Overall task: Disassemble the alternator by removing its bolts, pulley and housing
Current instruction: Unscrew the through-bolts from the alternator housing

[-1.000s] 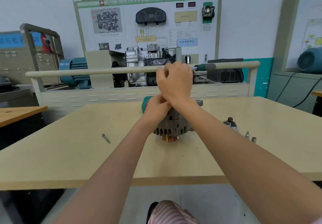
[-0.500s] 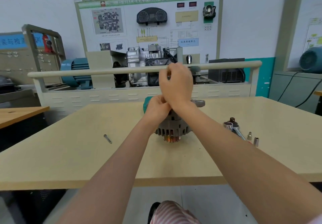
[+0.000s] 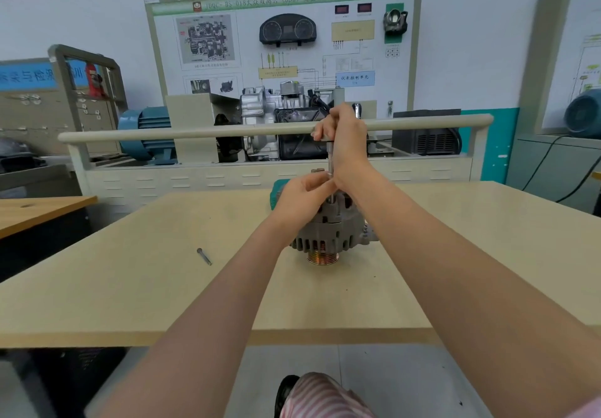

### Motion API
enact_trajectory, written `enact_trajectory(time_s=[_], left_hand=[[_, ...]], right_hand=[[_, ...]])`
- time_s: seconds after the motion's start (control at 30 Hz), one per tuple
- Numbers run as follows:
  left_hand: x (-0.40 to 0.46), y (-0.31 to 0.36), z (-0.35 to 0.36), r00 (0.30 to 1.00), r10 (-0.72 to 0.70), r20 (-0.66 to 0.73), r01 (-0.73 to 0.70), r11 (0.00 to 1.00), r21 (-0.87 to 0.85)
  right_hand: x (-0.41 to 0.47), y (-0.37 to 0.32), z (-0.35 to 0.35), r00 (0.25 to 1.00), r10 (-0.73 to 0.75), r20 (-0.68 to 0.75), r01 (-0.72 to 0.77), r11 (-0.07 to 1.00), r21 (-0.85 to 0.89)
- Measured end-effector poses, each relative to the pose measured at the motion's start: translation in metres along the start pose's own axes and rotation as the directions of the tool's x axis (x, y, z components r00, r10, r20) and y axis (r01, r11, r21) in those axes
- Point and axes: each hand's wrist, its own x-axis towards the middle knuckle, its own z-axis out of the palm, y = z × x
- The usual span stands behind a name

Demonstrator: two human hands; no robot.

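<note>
Alternator (image 3: 328, 234) sits pulley-down at table (image 3: 130, 287) centre. Right hand (image 3: 346, 143), raised higher than a second ago, grips a thin tool shaft (image 3: 330, 160), now exposed, standing upright on the housing top. Left hand (image 3: 304, 199) pinches the shaft's base, same spot as before. Loose bolt (image 3: 204, 256) lies at 9 o'clock of alternator.

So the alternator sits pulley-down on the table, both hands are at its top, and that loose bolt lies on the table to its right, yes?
Not quite. In the head view the loose bolt lies on the table left of the alternator, not right. The rest holds: pulley down, left hand and right hand at its top.
</note>
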Motion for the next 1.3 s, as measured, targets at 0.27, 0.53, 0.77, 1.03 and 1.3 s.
enact_trajectory(time_s=[0.27,0.53,0.77,1.03,1.3], left_hand=[[0.002,-0.002,0.0,0.996,-0.044,-0.076,0.048,0.998,0.042],[0.0,0.0,0.002,0.998,-0.014,-0.056,0.015,1.0,0.026],[0.0,-0.002,0.0,0.999,0.017,-0.028,-0.016,0.999,0.047],[-0.005,0.003,-0.002,0.999,0.015,0.046,-0.015,1.0,-0.012],[-0.003,-0.001,-0.003,0.998,0.047,0.049,-0.046,0.998,-0.035]], right_hand=[[-0.018,0.024,0.002,0.836,-0.512,0.198,0.368,0.254,-0.894],[-0.015,0.017,-0.004,0.857,-0.49,0.16,0.342,0.309,-0.887],[-0.016,0.013,-0.002,0.864,-0.484,0.136,0.374,0.437,-0.818],[-0.007,0.001,-0.006,0.981,-0.183,0.071,0.196,0.903,-0.382],[-0.003,0.001,-0.007,0.996,-0.083,0.027,0.087,0.981,-0.176]])
